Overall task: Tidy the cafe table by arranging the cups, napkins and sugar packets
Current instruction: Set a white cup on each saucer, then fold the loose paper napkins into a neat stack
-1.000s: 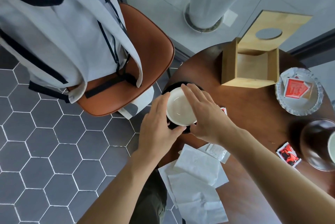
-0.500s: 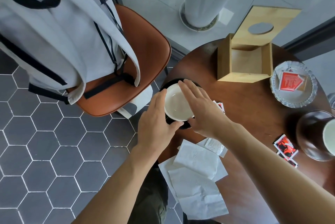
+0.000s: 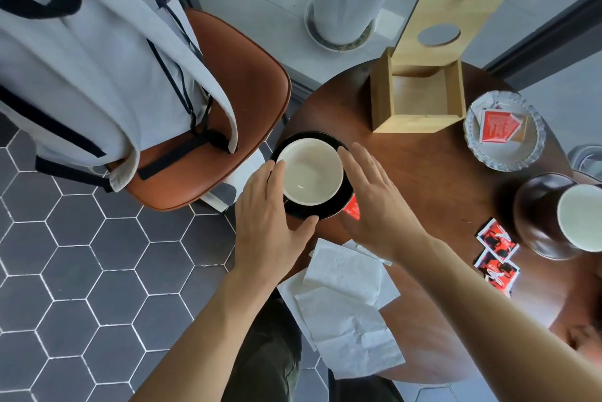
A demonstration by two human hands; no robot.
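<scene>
A round dark brown wooden surface (image 3: pixel 433 193) holds the things. Near its left edge sits a white round cup (image 3: pixel 312 171) on a black round saucer (image 3: pixel 329 211). The cup looks empty inside.

The left hand (image 3: pixel 268 222) is at the left side of the cup. Its fingers (image 3: pixel 275 173) lie close together and touch the cup's rim, and the thumb reaches the front edge of the saucer. The right hand (image 3: pixel 374 203) is at the right side of the cup. Its fingers (image 3: pixel 353 162) are spread apart and flat, just beside the cup. I cannot tell if they touch it. Neither hand is clamped on anything.

A small red sugar packet (image 3: pixel 352 208) peeks out between the saucer and the right hand. Crumpled white paper napkins (image 3: pixel 348 307) lie at the front edge, below the hands. Two red and black sugar packets (image 3: pixel 496 253) lie to the right, just beside a dark brown cup with a white inside (image 3: pixel 560 217). A clear glass dish (image 3: pixel 505 131) at the back right holds a red packet (image 3: pixel 496 126). An open light wooden box (image 3: pixel 420 99) stands at the back.

An orange-brown chair (image 3: pixel 228 128) with a pale grey bag (image 3: pixel 81 59) on it stands to the left.
</scene>
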